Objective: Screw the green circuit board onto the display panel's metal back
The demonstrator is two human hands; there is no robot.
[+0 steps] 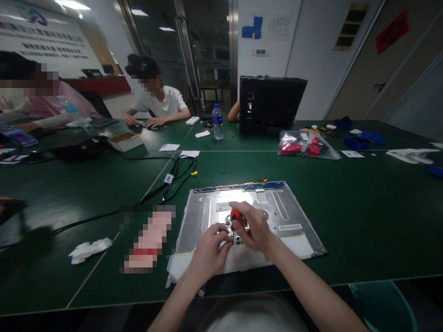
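Note:
A flat silver metal panel (pixel 204 212) lies on the table before me, with a blue circuit strip (pixel 242 186) along its far edge. My right hand (pixel 254 226) is closed around the red handle of a screwdriver (pixel 236 215), held roughly upright over the panel's middle. Below it, a small green circuit board (pixel 237 240) shows partly between my hands. My left hand (pixel 212 246) rests on the panel at the board's left side, thumb and fingers pressed together. Whatever those fingers pinch is hidden. The screwdriver's tip is hidden too.
Black cables (pixel 138 205) run across the green table (pixel 363 221) on the left, near a crumpled tissue (pixel 90 250). Farther back stand a water bottle (pixel 218 122), a black monitor-like case (pixel 273 105) and a plastic bag with red items (pixel 304 144). Two people sit at the left.

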